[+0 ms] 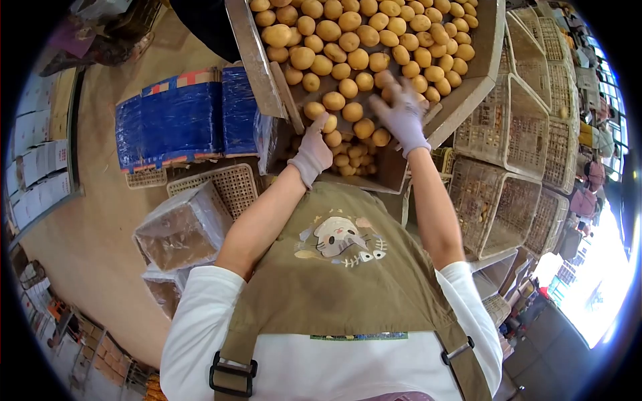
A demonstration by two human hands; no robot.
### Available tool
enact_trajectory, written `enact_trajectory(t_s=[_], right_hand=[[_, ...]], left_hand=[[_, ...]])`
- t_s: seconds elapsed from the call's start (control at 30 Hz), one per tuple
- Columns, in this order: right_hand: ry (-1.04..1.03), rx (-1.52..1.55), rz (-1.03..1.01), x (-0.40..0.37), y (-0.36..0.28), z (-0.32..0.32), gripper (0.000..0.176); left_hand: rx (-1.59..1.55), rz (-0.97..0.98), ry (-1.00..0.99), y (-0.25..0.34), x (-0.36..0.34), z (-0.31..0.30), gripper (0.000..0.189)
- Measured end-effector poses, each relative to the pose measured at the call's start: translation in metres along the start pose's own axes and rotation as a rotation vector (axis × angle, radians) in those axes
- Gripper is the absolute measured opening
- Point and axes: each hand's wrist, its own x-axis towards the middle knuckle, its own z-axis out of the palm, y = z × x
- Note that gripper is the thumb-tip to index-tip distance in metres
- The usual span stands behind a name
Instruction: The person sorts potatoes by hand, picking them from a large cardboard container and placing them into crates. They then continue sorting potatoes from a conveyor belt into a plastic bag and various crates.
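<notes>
Yellow-brown, potato-like round produce (348, 41) covers a sloping wooden sorting tray (461, 107) in front of me. My left hand (313, 150), in a pale glove, is at the tray's lower left, its visible finger stretched out beside a potato (329, 123). Its other fingers are partly hidden. My right hand (402, 113), gloved too, reaches over the tray with fingers spread, touching or just above several potatoes; motion blurs it. Between the hands, a few potatoes lie on the lower tray. More potatoes (354, 159) sit in a box (388, 175) below its edge, close to my apron.
Blue-wrapped boxes (170, 119) stand to the left, above plastic crates (224, 184) and plastic-lined boxes (180, 224). Stacked beige crates (498, 200) rise close on the right. A wooden divider (286, 99) borders the tray's left side. Brown floor (100, 220) shows further left.
</notes>
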Motion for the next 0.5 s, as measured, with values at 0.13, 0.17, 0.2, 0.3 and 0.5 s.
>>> enact_trajectory(t_s=[0.13,0.17,0.2,0.3,0.5], right_hand=[[-0.155,0.373,-0.042,0.016,0.005,-0.018,0.046],[-0.029,0.274,-0.039,0.023,0.002,-0.028,0.036],[0.132,0.166,-0.071,0.031,0.003,-0.024,0.038],[-0.28,-0.032,-0.006,0.043,-0.015,0.0,0.048],[-0.268,0.154,0.035,0.031,-0.028,-0.003,0.052]], left_hand=[[-0.014,-0.019,0.052,0.009,-0.011,0.017,0.078],[-0.104,0.004,0.02,0.008,-0.017,0.026,0.081],[-0.192,0.029,-0.012,0.006,-0.017,0.032,0.085],[-0.249,-0.073,0.184,-0.003,-0.01,0.038,0.093],[-0.302,-0.086,-0.198,-0.002,0.0,0.018,0.101]])
